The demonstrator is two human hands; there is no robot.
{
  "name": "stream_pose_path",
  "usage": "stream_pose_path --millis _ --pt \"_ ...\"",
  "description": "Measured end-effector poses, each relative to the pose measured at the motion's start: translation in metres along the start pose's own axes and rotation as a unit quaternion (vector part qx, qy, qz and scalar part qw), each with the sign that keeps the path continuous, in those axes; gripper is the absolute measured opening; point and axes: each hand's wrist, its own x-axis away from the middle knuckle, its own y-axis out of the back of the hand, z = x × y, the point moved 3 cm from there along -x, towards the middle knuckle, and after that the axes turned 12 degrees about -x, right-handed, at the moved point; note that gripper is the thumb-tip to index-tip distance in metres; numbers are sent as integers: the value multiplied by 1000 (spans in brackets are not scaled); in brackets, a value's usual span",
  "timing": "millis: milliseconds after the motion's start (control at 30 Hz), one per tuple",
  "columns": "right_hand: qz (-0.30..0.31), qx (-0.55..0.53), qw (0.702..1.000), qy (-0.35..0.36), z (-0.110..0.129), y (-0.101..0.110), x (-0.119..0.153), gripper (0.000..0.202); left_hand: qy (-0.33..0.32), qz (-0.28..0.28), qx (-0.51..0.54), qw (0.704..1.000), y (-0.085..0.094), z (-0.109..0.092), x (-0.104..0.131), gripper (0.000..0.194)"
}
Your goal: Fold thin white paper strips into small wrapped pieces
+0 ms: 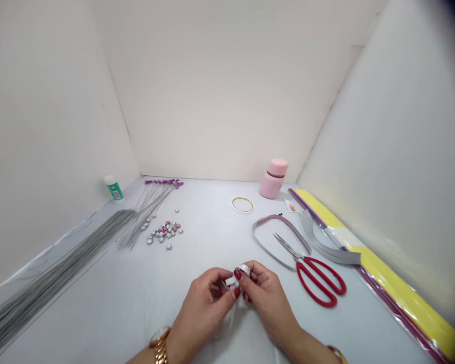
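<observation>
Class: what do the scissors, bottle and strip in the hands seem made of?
Scissors: blades look like steel, grey and shiny; red handles probably plastic, smooth and evenly coloured. Bottle: soft, matte pink; coated metal or plastic, unclear. Strip: likely paper, pale and bent; finish unclear.

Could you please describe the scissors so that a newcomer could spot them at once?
Along the right wall lies a long yellow pack; between it and the person's right hand are the scissors. Unlike the flat grey strips beside them, they have two large red loop handles.
</observation>
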Motion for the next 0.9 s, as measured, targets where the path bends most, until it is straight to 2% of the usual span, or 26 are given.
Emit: stream_pose_path --millis 133,267,400,567,733,767,900 --pt "18 15 1000 -4 2 -1 1 18 20 -7 24 1000 3 3 -4 21" --pt "62 -36 997 -12 0 -6 3 19 41 -38 57 997 5 7 -6 21" --pt "127 -22 989 -73 -10 -14 6 18 37 -50 107 992 5 9 -5 20" --pt "152 19 981 -117 -13 -15 6 18 48 -71 82 993 8 13 -6 24" --pt "263 74 938 -212 -13 -7 10 13 73 -106 80 988 18 13 -11 23" --pt "264 70 938 -212 -12 -6 9 13 76 -108 81 988 18 13 -11 23" --pt "185 35 974 -127 -3 -6 4 27 65 -87 109 988 11 10 -8 24"
